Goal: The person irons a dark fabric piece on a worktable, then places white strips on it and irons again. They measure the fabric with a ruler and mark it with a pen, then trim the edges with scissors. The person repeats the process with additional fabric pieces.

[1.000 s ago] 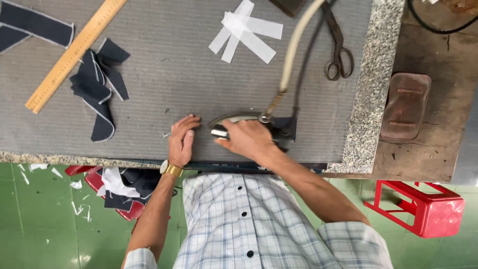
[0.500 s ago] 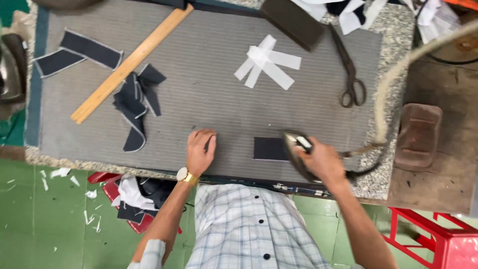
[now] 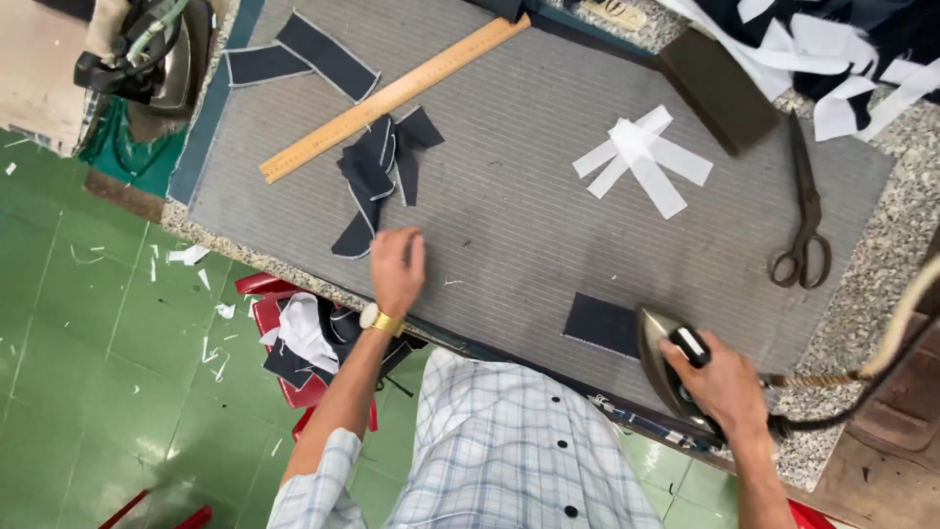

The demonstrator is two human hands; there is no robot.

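My right hand [image 3: 723,384] grips the handle of a metal iron [image 3: 664,372] at the near right edge of the grey ironing pad [image 3: 509,216]; a cord [image 3: 896,338] runs off to the right. Just left of the iron lies a flat dark denim piece [image 3: 599,324]. My left hand [image 3: 398,269], with a gold watch, hovers flat over the pad's near edge, fingers together, holding nothing. A pile of dark denim pieces [image 3: 377,176] lies just beyond that hand.
A wooden ruler [image 3: 392,98], white strips [image 3: 641,157], scissors [image 3: 805,211] and a dark block [image 3: 717,88] lie on the pad. More fabric scraps are heaped at the far right [image 3: 822,39]. A red bin of scraps [image 3: 299,348] stands below; another iron [image 3: 162,54] sits far left.
My right hand has slid the iron right, off the dark denim piece, uncovering it. My left hand has lifted and moved left toward the denim pile. The camera view has shifted right.
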